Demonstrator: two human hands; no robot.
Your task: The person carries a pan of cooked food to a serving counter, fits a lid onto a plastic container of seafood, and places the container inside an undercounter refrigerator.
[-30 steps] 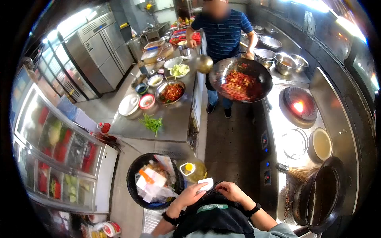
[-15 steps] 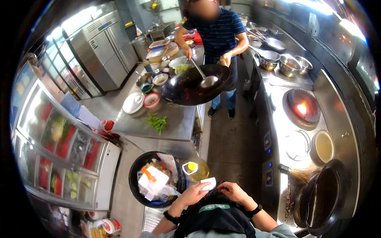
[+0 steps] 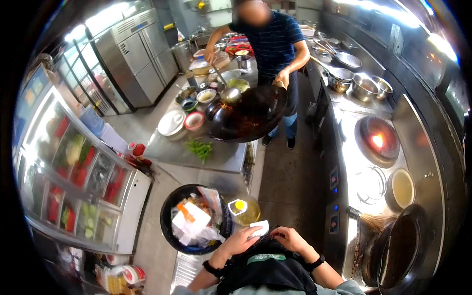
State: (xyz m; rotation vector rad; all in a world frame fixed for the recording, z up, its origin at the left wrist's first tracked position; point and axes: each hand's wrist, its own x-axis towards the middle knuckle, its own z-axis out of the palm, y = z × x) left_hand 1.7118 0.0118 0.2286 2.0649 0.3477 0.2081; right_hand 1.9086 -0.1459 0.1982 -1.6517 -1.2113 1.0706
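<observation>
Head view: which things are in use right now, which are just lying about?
In use:
- white item, in the left hand
- wok and ladle, held by the co-worker

Apparently just lying about:
- oil jug
- leafy greens
- bristle brush

The bin [image 3: 169, 239] stands left of the oil jug [image 3: 252, 211], before the table [image 3: 221, 161].

Counter [image 3: 223, 160]: greens [image 3: 199, 148] near its end, a white dish [image 3: 171, 122] just beside a red-rimmed bowl [image 3: 194, 120].
Stove [image 3: 350, 162]: burner [image 3: 378, 140] glowing orange, a brush [image 3: 372, 221] by a dark pan [image 3: 417, 248].
Co-worker [image 3: 278, 44]: wok [image 3: 246, 120] in one hand, ladle [image 3: 230, 95] in the other.
Cabinet [image 3: 127, 223]: vegetables [image 3: 89, 220], red trays [image 3: 54, 204] behind glass.
Bin [image 3: 165, 211]: heaped with rubbish [image 3: 191, 220].
</observation>
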